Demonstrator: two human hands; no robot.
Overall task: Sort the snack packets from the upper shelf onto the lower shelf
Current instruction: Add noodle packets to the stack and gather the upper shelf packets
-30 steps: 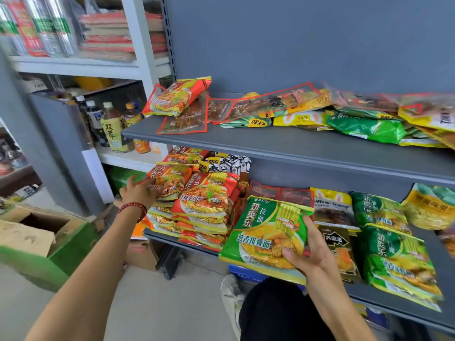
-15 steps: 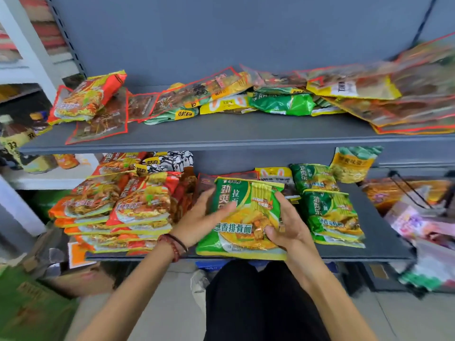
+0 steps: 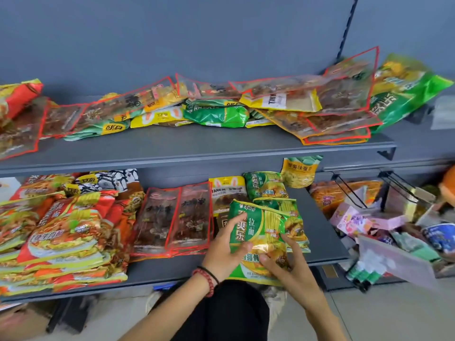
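- Backdrop: grey back panel (image 3: 172,33) w/ two grey shelves – upper shelf (image 3: 197,148) and lower shelf (image 3: 325,230), seen from above.
- Green noodle packet (image 3: 256,232): at the front right of the lower shelf, tilted, bottom edge hanging past the shelf lip. Can't tell if it rests on the shelf.
- Left hand (image 3: 226,249): grips the packet's left side, thumb across the front; bead bracelet (image 3: 206,281) on the wrist.
- Right hand (image 3: 288,264): fingers curled over the packet's lower right corner, holding it.
- Just behind the packet: matching green packets (image 3: 293,217), partly covered by it; one more (image 3: 266,184) further back.
- Left of those: yellow bunny packet (image 3: 227,190), then red-edged clear packets (image 3: 177,217) lying side by side.
- Far left, lower shelf: tall pile of orange-red noodle packets (image 3: 61,237).
- Back right corner: pale pouch (image 3: 299,172) standing upright.
- Upper shelf: a loose heap along the back – more red-edged clear packs (image 3: 344,94), a crumpled green pack (image 3: 216,115), a big green pack (image 3: 403,94) at the right end.
- Right of the shelves: wire rack (image 3: 394,183) over mixed small goods, blurred.
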